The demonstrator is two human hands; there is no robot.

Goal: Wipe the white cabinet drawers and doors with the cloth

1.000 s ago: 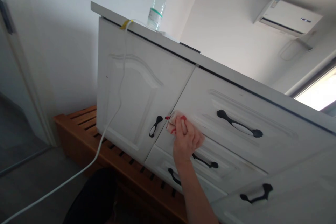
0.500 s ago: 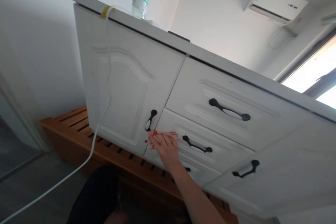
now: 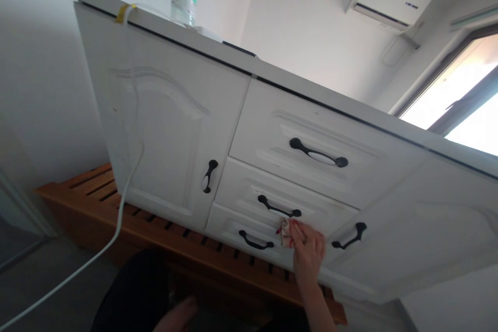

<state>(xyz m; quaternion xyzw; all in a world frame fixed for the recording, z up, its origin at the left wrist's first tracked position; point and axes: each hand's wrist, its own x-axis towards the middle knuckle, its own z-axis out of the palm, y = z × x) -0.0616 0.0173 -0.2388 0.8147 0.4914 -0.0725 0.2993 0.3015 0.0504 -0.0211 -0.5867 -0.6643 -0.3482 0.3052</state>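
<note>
My right hand [image 3: 310, 249] presses a small pale cloth with red marks [image 3: 287, 232] against the drawer fronts of a white cabinet [image 3: 167, 124]. Its fingers are closed over the cloth, just below the black handle of the middle drawer [image 3: 279, 207] and to the right of the lowest drawer's handle [image 3: 256, 240]. Low in the picture, beside my dark-clothed knee, is my left hand [image 3: 179, 315]. It is dim and smeared, and its fingers cannot be made out.
The cabinet stands on a slatted wooden bench [image 3: 97, 218]. A white cable [image 3: 120, 218], taped at the top edge, hangs down the left door to the floor. A clear bottle [image 3: 184, 0] and a flat dark object [image 3: 239, 49] rest on the cabinet top.
My right hand has moved right with the cloth, from beside the left door's handle to below the middle drawer's handle, uncovering the lowest handle. The view has shifted slightly.
</note>
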